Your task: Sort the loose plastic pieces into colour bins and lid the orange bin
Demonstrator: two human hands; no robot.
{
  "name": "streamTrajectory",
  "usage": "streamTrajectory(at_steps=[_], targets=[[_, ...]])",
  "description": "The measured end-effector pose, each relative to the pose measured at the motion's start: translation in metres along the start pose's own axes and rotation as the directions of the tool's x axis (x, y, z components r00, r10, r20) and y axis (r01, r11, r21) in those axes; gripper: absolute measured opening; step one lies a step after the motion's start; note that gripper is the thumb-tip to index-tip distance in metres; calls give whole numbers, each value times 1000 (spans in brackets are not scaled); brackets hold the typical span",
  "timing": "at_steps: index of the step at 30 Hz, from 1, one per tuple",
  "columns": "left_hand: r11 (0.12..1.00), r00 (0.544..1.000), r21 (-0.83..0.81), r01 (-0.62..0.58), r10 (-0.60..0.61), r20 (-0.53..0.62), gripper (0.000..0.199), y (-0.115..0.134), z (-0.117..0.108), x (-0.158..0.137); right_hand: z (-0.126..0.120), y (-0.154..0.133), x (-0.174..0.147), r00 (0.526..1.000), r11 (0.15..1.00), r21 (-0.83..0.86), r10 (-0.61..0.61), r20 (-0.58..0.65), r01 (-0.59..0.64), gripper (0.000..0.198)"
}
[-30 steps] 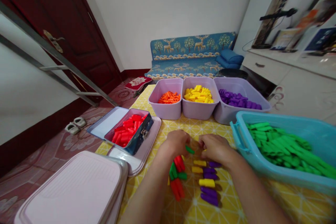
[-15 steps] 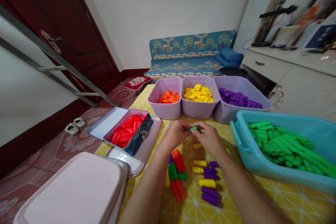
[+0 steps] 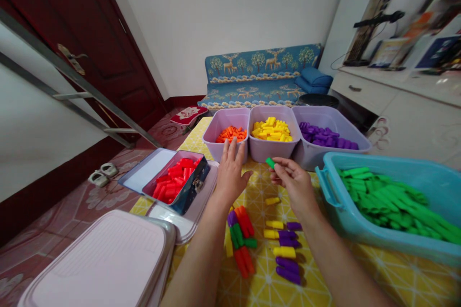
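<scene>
My right hand [image 3: 293, 183] pinches a short green plastic piece, like a marker cap [image 3: 270, 162], between thumb and fingertips above the table. My left hand [image 3: 232, 172] is open, fingers spread, in front of the bin of orange pieces [image 3: 232, 134], holding nothing. Below and between my arms lies a group of red, orange, green, purple and yellow pieces [image 3: 242, 237], side by side. To its right, yellow pieces [image 3: 284, 252] and purple pieces [image 3: 288, 274] lie in short rows. A single yellow piece [image 3: 272, 200] lies nearer my right hand.
Lilac bins of yellow pieces [image 3: 272, 129] and purple pieces [image 3: 324, 135] stand at the back. A blue tub [image 3: 360, 228] with green pieces is on the right. On the left are a tin of red pieces [image 3: 175, 180] and stacked pale lids [image 3: 97, 259].
My hands were together at the green piece. My left hand has let go, opened and moved forward and left; my right hand has moved right and slightly up with the piece.
</scene>
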State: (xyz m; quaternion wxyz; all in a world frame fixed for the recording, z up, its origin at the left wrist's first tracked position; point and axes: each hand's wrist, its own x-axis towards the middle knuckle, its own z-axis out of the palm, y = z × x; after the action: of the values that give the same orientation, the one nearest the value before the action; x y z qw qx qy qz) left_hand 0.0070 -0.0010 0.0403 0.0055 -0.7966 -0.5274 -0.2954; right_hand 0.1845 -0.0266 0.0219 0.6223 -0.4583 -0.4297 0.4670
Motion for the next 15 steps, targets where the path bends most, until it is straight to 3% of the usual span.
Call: streamTrajectory(at_steps=[8, 15], targets=[[1000, 1000, -25, -7, 7, 10, 88, -1, -1, 1, 4, -6, -1, 999, 995, 90, 45, -13, -43, 41], [999, 999, -44, -32, 32, -2, 87, -4, 0, 0, 1, -13, -1, 995, 996, 12, 90, 32, -90, 45]])
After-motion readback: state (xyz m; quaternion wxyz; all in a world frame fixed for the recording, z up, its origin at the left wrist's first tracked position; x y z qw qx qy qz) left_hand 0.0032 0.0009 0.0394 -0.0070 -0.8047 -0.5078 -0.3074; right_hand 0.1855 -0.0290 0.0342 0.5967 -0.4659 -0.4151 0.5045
